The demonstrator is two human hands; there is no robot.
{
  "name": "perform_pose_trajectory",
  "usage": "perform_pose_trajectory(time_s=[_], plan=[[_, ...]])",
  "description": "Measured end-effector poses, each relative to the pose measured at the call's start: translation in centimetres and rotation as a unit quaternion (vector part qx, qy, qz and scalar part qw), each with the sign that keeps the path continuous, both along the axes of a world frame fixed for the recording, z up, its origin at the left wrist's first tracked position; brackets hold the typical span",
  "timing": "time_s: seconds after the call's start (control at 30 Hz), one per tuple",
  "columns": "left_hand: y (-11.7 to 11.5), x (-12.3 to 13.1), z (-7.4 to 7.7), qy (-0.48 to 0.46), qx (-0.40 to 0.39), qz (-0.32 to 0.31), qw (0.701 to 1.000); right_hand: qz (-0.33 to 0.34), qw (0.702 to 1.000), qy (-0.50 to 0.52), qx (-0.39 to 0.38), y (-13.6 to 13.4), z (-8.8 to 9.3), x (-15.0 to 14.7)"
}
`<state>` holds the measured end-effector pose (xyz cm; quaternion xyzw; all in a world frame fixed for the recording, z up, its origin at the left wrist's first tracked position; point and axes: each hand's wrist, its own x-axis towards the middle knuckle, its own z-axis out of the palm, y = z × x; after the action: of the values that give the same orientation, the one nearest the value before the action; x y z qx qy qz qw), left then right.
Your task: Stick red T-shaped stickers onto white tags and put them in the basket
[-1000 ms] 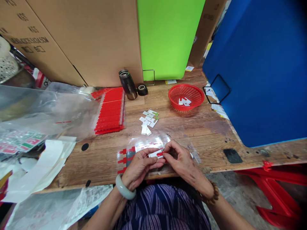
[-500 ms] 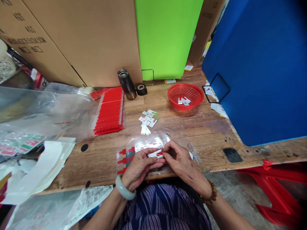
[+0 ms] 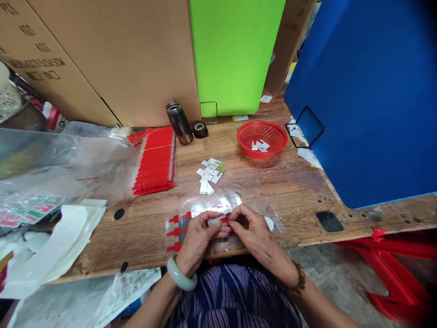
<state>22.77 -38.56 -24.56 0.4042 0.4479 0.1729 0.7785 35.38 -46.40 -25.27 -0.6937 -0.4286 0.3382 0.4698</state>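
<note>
Close to the table's front edge, my left hand (image 3: 200,237) is closed on a small white card (image 3: 216,220), partly covered by my fingers. My right hand (image 3: 256,232) pinches a small red piece (image 3: 224,220) at the card's right end; it looks like a thin sticker, though my fingers hide much of it. Beneath both hands lies a clear plastic sheet bearing red T-shaped pieces (image 3: 173,233). Beyond them is a loose pile of white and green cards (image 3: 210,173). A red plastic basket (image 3: 279,148), farther back on the right, holds several white cards with red notches.
Left of the pile lies a banded stack of red sheets (image 3: 154,159). An open dark flask (image 3: 180,125) stands behind it beside its cap (image 3: 200,130). Cardboard (image 3: 119,59), a green panel (image 3: 235,54) and a blue panel (image 3: 368,100) border the table. Plastic bags (image 3: 68,155) cover the left.
The white card has tilted in my left hand and shows less of its face. My right fingers have shifted slightly left, still pinching the red piece. The camera view has moved slightly.
</note>
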Motion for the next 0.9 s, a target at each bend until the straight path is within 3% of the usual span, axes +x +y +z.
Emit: perform_pose_trajectory(time_s=[0.1,0.27,0.6,0.9], plan=[[0.1,0.1,0.1,0.030,0.059,0.002,0.998,-0.010,0.999,0.030,-0.020,-0.1,0.4,-0.4],[0.2,0.0,-0.1,0.049,0.102,-0.012,0.994,-0.024,1.000,-0.006,0.013,-0.2,1.0,-0.5],[0.5,-0.4,0.1,0.008,-0.024,-0.014,1.000,-0.007,1.000,0.009,-0.017,0.3,0.9,0.0],[0.5,-0.4,0.6,0.029,-0.047,-0.008,0.998,-0.004,0.999,-0.020,-0.030,0.6,0.3,0.1]])
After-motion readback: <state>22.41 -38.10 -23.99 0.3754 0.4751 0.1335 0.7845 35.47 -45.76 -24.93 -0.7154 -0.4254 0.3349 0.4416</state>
